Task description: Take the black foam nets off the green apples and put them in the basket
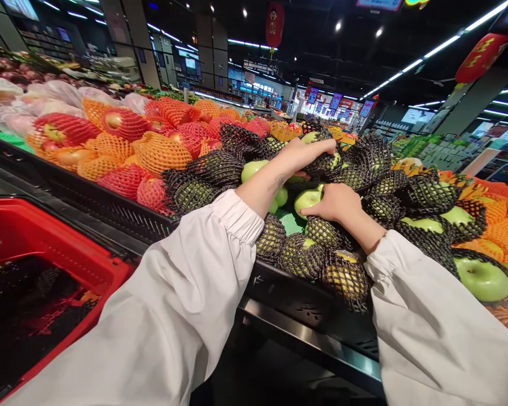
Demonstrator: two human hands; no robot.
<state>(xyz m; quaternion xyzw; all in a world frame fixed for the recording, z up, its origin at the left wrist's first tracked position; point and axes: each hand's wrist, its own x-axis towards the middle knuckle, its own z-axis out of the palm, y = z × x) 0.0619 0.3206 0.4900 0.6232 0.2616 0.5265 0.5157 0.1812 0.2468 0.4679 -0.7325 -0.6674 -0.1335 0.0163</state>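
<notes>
My left hand (303, 155) lies over the heap of green apples, its fingers bent around a green apple (322, 163) in a black foam net; part of the grip is hidden. Lower and to the right, my right hand (341, 202) is closed on a bare green apple (307, 200), thumb along its front. Between the two hands and just below, a patch of green liner (291, 221) shows. More black-netted apples (302, 256) lie along the front edge, and a yellowish netted fruit (346, 276) sits at the corner below my right wrist.
A black display tray (305, 299) with a metal rail (296, 332) runs across the front. To the left stands a red shopping basket (114, 276). Fruit in red and orange nets (156, 149) fills the left side; orange-netted fruit (506, 231) lies at right.
</notes>
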